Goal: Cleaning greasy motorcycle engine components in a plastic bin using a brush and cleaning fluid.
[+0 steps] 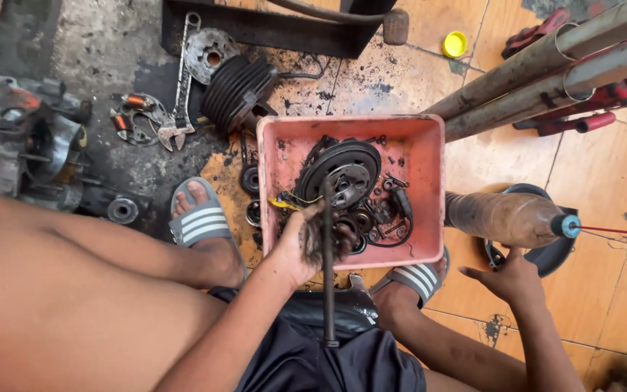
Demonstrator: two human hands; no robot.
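Left hand [306, 243] gripping a dark rod [328, 276] above the pink tray [422, 156]; right hand [509, 279] spread beside it, nearing the oily bottle [502, 218]; greasy rod is likely slipping, risking scattering tray parts

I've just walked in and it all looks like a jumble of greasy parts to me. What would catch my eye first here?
Most likely the pink tray in the middle of the floor, full of blackened parts, with a round clutch-like disc on top. The left hand grips a long dark rod over its near edge. To the right, the right hand reaches for a grimy plastic bottle with a blue nozzle.
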